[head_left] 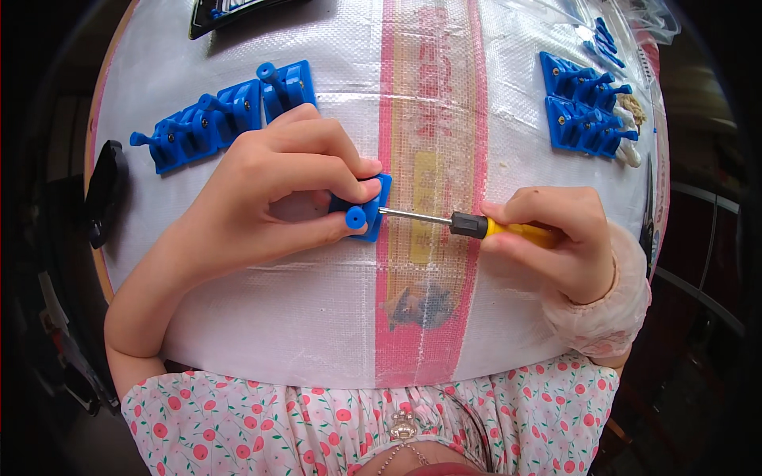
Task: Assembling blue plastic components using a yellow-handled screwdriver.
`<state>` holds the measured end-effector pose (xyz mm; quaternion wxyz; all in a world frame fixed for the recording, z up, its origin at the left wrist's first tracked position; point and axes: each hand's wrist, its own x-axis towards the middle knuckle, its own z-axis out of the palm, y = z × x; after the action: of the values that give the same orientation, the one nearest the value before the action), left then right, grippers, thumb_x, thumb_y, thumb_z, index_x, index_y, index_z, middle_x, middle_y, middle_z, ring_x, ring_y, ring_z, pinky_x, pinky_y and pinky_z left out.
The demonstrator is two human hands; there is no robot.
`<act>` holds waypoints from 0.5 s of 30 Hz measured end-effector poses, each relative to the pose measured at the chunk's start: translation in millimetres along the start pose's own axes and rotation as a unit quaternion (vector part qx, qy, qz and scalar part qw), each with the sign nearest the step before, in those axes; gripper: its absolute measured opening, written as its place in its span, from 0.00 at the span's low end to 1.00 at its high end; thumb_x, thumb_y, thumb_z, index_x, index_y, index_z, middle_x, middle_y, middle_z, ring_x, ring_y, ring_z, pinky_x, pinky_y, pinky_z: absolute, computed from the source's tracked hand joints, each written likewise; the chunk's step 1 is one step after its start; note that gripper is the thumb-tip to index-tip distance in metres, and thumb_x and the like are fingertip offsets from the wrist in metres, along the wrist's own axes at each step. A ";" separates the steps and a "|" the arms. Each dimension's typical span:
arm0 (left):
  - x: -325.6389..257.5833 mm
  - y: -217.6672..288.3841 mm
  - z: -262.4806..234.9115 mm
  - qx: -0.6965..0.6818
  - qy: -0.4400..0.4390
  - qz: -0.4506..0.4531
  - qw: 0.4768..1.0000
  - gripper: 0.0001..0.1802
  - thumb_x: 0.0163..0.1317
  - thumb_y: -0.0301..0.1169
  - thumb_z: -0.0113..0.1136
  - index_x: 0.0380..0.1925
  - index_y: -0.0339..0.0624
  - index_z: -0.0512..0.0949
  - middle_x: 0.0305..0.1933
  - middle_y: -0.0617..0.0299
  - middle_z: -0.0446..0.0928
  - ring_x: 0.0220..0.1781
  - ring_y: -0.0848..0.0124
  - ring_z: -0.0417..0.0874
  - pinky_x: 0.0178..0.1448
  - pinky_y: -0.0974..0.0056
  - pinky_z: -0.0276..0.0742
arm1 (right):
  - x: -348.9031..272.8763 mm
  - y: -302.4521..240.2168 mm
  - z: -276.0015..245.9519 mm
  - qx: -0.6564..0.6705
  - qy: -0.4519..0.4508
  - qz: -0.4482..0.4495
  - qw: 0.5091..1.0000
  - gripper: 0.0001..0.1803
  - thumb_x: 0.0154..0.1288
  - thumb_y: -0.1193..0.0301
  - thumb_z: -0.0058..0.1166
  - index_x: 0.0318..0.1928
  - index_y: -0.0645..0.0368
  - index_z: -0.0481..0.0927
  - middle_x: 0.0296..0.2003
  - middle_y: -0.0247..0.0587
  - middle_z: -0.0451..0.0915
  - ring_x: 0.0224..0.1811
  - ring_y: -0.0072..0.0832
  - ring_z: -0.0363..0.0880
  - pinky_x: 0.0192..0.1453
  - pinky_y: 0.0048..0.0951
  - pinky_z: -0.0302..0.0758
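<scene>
In the middle of the table, my left hand [274,186] pinches a small blue plastic bracket [376,213] between thumb and fingers. A round blue peg end points up from the bracket beside my thumb, and my fingers hide part of the piece. From the right, my right hand [556,238] grips a screwdriver [520,232] with a yellow and black handle. Its thin metal shaft lies nearly level, and the tip is at the bracket's right edge. Whether the tip touches a screw is too small to tell.
A row of similar blue brackets [202,123] lies at the far left, another group [583,107] at the far right. Small blue pegs [607,44] lie behind that group. A black tray [230,16] stands at the back, a black case [109,190] at the left edge. A woven sheet [317,317] covers the table.
</scene>
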<state>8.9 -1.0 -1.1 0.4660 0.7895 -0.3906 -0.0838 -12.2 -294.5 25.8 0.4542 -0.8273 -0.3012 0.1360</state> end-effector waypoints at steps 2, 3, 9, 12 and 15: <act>-1.4 0.6 -0.4 0.003 -0.001 -0.005 1.000 0.13 0.44 0.24 0.76 0.33 0.38 0.85 0.37 0.60 0.81 0.37 0.72 0.73 0.40 0.69 0.67 | 2.5 -4.3 -1.3 0.029 -0.009 0.046 0.998 0.09 0.55 0.75 0.68 0.32 0.67 0.81 0.22 0.42 0.79 0.21 0.24 0.76 0.25 0.21 0.68; -2.8 0.9 -1.2 0.005 -0.001 -0.007 1.000 0.13 0.44 0.24 0.76 0.33 0.38 0.85 0.37 0.60 0.81 0.37 0.72 0.73 0.40 0.69 0.67 | 4.6 -8.3 -1.9 0.046 -0.019 0.077 0.996 0.09 0.55 0.75 0.67 0.32 0.68 0.81 0.22 0.40 0.79 0.21 0.20 0.75 0.25 0.20 0.66; -4.5 -1.2 -0.8 -0.004 0.004 -0.009 1.000 0.14 0.44 0.25 0.76 0.33 0.38 0.85 0.37 0.60 0.82 0.37 0.71 0.73 0.41 0.70 0.67 | -0.6 -5.0 6.2 0.221 -0.004 0.199 0.955 0.10 0.59 0.74 0.66 0.35 0.69 0.81 0.22 0.31 0.78 0.24 0.10 0.70 0.25 0.16 0.63; -4.4 -2.9 -3.4 -0.003 0.003 -0.005 1.000 0.13 0.45 0.24 0.74 0.34 0.39 0.85 0.39 0.59 0.83 0.37 0.71 0.74 0.42 0.70 0.67 | -1.8 -6.8 5.6 0.196 -0.017 0.212 0.957 0.10 0.59 0.73 0.66 0.36 0.68 0.80 0.22 0.31 0.78 0.24 0.11 0.71 0.26 0.17 0.64; -3.7 -0.7 -4.2 -0.001 0.007 -0.003 1.000 0.12 0.45 0.23 0.70 0.34 0.39 0.85 0.40 0.57 0.84 0.38 0.71 0.77 0.43 0.69 0.67 | -3.4 -7.1 7.5 0.117 -0.010 0.145 0.982 0.10 0.59 0.73 0.66 0.35 0.67 0.80 0.22 0.35 0.78 0.23 0.13 0.72 0.26 0.18 0.66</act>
<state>8.9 4.6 -0.3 0.4691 0.7907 -0.3852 -0.0797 -21.3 -288.8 27.4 0.5204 -0.8019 -0.1643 0.2432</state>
